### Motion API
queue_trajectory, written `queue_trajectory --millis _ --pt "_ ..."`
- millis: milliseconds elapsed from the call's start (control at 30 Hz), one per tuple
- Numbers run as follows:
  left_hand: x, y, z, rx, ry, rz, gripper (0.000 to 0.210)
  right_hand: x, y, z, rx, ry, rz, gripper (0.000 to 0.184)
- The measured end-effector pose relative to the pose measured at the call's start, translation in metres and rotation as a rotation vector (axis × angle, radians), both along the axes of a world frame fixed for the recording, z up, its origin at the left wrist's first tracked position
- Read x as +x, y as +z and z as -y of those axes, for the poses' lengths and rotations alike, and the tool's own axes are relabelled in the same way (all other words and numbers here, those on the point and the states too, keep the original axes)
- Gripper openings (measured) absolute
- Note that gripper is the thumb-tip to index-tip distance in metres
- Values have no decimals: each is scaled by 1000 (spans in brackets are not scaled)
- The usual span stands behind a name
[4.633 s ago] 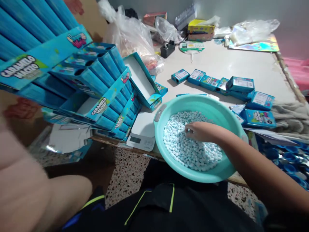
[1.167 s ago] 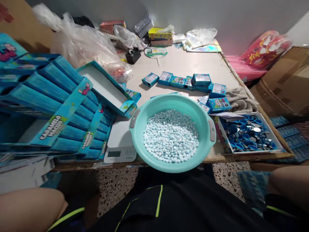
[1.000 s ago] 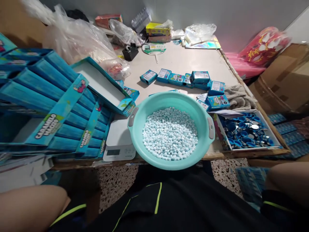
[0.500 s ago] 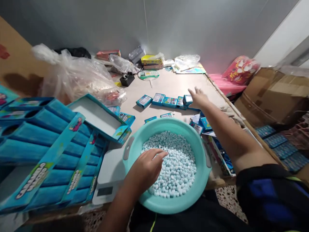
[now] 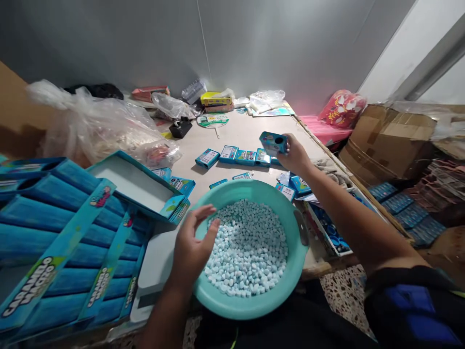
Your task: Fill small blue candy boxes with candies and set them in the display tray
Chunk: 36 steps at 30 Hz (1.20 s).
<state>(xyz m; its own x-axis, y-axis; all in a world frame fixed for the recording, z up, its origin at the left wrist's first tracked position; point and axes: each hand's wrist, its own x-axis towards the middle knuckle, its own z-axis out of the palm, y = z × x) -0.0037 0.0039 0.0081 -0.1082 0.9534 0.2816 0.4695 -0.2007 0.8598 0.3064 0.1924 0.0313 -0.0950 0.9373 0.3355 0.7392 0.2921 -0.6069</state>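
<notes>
My right hand point(image 5: 296, 154) grips a small blue candy box point(image 5: 273, 141) by its right end, lifted above the table; a dark round hole shows in the box. My left hand point(image 5: 196, 242) hangs over the left side of a turquoise basin point(image 5: 293, 271), thumb and fingers apart with nothing between them. Many pale blue and white candies point(image 5: 250, 247) lie in the basin. Behind it, a row of small blue boxes point(image 5: 245, 156) rests on the table, and more blue boxes point(image 5: 300, 184) lie near the basin's right rim.
Large blue display cartons point(image 5: 69, 232) and an open blue tray point(image 5: 131, 182) stand at the left. A white scale point(image 5: 156, 257) sits beside the basin. A box of blue caps point(image 5: 332, 232) is on the right. Plastic bags point(image 5: 98, 121) lie behind the cartons.
My right hand has taken hold of a blue box at the row's right end and raised it. My left hand has shifted left over the basin and turned, fingers spreading.
</notes>
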Motion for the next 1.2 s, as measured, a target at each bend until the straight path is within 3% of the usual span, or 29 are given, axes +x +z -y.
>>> queue_trajectory --millis 33,100,167,233,267,333,400,467,533,667,767,900,1200 --pt "-3 1 -6 47 23 77 55 -13 3 22 11 151 -252 53" --pt "-8 4 -18 135 -42 186 92 -43 4 70 -106 449 -566 53" --pt "-11 7 -28 88 -248 235 102 -71 -2 110 -250 607 -625 54" --pt "-12 7 -34 -81 -430 262 82 -87 -11 130 -302 549 -503 44" --pt "-12 5 -35 -156 -452 259 71 -90 -16 131 -311 501 -433 38" --pt "-12 -3 -36 -200 -359 218 58 -89 -27 122 -348 394 -247 23" --pt "-12 -11 -36 -127 -218 164 58 -84 -35 110 -447 352 31 13" --pt "-14 -17 -36 -68 -132 131 68 -84 -40 105 -551 368 262 24" --pt "-16 -17 -36 -70 -68 115 77 -89 -42 112 -618 412 434 50" --pt "-16 -12 -32 -89 -81 1 58 -97 -35 140 -748 466 655 98" --pt "-13 -8 -28 -41 -98 -152 43 -91 -31 159 -817 516 641 116" --pt "-8 -6 -25 -48 -61 -258 40 -85 -31 175 -845 511 554 128" --pt "-7 -2 -26 -85 -43 -248 37 -137 -44 189 -943 482 202 120"
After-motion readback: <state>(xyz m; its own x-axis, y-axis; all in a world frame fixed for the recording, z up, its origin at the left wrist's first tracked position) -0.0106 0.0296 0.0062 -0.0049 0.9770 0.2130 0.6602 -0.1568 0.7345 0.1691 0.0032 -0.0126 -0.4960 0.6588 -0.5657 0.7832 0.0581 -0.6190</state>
